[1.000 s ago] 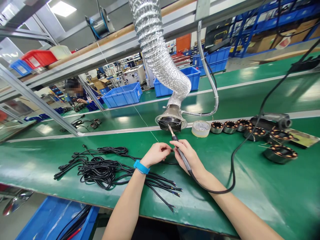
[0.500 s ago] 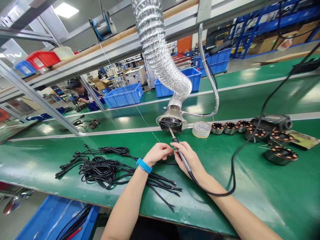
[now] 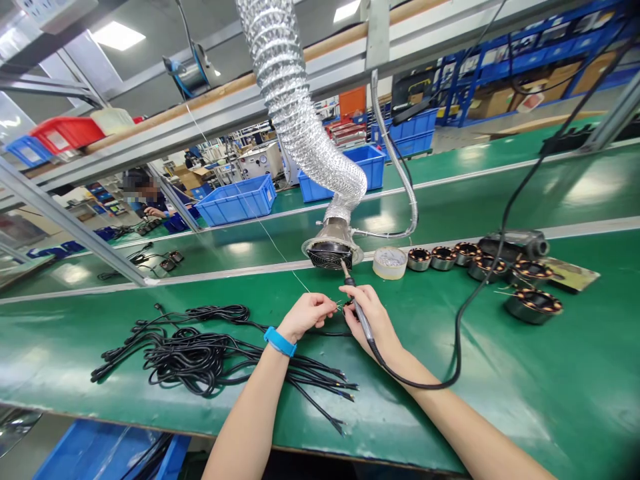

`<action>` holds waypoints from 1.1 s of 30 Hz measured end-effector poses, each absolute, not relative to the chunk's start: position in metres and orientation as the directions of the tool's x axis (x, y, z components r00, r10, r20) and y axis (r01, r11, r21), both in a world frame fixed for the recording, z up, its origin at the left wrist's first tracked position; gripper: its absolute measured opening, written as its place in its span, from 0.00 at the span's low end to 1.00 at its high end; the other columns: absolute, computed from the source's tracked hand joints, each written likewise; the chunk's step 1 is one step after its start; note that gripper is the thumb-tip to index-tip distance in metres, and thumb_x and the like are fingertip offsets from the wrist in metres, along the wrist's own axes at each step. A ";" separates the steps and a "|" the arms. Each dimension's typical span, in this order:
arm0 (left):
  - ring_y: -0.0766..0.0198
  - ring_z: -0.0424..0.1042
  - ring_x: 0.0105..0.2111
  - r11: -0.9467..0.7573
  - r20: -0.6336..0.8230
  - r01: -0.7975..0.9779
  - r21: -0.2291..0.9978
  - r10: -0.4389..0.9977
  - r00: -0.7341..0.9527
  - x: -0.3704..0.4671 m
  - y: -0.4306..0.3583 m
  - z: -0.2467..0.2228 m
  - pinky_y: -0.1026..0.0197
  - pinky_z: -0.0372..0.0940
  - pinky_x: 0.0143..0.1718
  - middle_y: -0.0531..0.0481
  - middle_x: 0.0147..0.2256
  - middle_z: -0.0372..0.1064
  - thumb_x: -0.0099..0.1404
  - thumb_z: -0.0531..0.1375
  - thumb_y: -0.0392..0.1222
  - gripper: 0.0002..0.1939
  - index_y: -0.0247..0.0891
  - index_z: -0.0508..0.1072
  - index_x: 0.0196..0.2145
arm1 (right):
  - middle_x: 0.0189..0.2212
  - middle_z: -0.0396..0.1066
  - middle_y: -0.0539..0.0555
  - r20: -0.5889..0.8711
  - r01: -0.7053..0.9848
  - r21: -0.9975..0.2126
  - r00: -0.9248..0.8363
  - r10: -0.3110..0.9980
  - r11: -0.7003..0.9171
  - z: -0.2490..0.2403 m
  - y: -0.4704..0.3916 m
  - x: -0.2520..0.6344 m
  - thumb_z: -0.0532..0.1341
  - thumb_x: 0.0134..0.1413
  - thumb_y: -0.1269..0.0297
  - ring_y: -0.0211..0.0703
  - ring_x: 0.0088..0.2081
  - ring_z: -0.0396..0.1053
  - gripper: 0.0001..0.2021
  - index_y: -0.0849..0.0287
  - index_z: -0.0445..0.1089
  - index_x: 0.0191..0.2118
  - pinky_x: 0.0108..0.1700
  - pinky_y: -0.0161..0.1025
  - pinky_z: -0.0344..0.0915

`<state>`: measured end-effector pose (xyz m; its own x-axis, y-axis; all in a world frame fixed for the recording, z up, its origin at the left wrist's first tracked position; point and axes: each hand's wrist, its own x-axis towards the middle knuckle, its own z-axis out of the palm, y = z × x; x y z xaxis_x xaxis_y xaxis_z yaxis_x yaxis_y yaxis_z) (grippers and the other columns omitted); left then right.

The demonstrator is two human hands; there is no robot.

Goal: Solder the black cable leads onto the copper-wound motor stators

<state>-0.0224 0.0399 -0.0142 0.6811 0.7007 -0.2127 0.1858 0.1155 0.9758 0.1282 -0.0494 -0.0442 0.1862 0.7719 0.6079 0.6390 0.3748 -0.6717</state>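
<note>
My left hand [image 3: 311, 313], with a blue band at the wrist, pinches the thin solder wire [image 3: 277, 250] that runs down from a spool [image 3: 193, 72]. My right hand [image 3: 373, 320] is closed around a soldering iron [image 3: 364, 320], its tip pointing up in front of the round fume extractor [image 3: 331, 250]. Between the fingertips of both hands are fine wire ends of a black cable [image 3: 330, 333]; the fingers partly hide them. A pile of black cables [image 3: 190, 357] lies on the green bench to the left, stripped ends beside my left forearm.
Several copper-wound stators [image 3: 534, 305] and a tape roll [image 3: 389, 263] stand on the right. The iron's cord [image 3: 457, 333] loops across my right forearm. Blue bins [image 3: 237, 199] are behind. A person [image 3: 145, 193] works at the far left.
The view has shifted slightly to the right. My hands have moved slightly apart, showing more of the fine wire ends between them. The iron remains in my right hand.
</note>
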 end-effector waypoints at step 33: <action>0.79 0.49 0.15 0.165 -0.276 0.223 0.961 0.639 0.718 -0.027 0.044 -0.012 0.68 0.42 0.16 0.55 0.22 0.63 0.52 0.68 0.53 0.20 0.31 0.71 0.27 | 0.25 0.75 0.48 0.847 0.732 -0.463 0.200 0.492 0.500 -0.017 -0.083 0.125 0.52 0.65 0.72 0.35 0.27 0.73 0.14 0.59 0.72 0.30 0.34 0.34 0.66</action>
